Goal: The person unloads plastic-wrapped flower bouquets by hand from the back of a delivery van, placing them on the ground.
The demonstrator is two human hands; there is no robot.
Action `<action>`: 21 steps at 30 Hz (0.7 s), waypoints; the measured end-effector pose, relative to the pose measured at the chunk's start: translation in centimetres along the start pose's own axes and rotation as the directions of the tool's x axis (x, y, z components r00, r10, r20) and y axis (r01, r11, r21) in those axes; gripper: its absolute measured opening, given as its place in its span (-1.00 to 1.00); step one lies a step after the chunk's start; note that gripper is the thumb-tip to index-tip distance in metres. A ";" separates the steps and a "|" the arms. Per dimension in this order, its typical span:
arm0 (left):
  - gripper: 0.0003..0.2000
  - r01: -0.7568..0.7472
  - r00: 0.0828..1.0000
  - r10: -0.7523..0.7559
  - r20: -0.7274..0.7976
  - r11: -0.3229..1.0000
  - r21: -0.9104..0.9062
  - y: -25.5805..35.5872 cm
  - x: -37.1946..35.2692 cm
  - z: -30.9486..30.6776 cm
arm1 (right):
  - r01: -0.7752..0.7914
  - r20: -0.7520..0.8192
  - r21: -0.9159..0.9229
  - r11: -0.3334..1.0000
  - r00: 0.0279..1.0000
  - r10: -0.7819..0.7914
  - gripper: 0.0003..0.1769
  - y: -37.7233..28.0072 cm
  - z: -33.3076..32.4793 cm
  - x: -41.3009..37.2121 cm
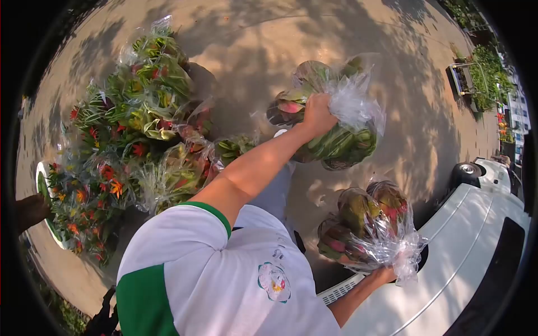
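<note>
My left hand (319, 115) is closed around the gathered clear plastic of several bunches of broad leaves (343, 143), striped green with a pink patch on one. These hang above the paved ground in front of me. Lower right, my right hand (385, 274) grips the bunched plastic ends of more wrapped leaf bunches (358, 213), these darker green and red. To the left of my outstretched left arm lies a large heap of plastic-wrapped flower bouquets (134, 101), with green leaves and red and orange blooms.
A white vehicle (471, 224) stands close on the right, beside my right hand. Farther off at the upper right, a small rack (462, 78) stands by green plants (487, 73). A white rounded edge (43, 179) shows at the heap's left. Tree shadows cover the pavement (246, 33).
</note>
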State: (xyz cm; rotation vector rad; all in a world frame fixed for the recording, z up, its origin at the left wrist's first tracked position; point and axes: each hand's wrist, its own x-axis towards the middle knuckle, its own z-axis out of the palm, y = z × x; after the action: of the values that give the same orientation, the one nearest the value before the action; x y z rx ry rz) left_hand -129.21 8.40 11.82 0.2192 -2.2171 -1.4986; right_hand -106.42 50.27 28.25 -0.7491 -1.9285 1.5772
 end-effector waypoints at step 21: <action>-0.83 0.923 0.386 -0.632 -0.672 0.275 0.271 -28.6 -16.7 -9.7 | 0.475 0.974 -0.123 0.871 0.225 0.014 -0.47 24.1 69.8 19.6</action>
State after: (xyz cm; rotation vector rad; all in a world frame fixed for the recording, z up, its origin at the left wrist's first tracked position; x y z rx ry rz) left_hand -113.41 -4.83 -15.84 2.0196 -2.1355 -0.7688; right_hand -167.42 20.20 -6.53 0.7135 -3.1098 1.5285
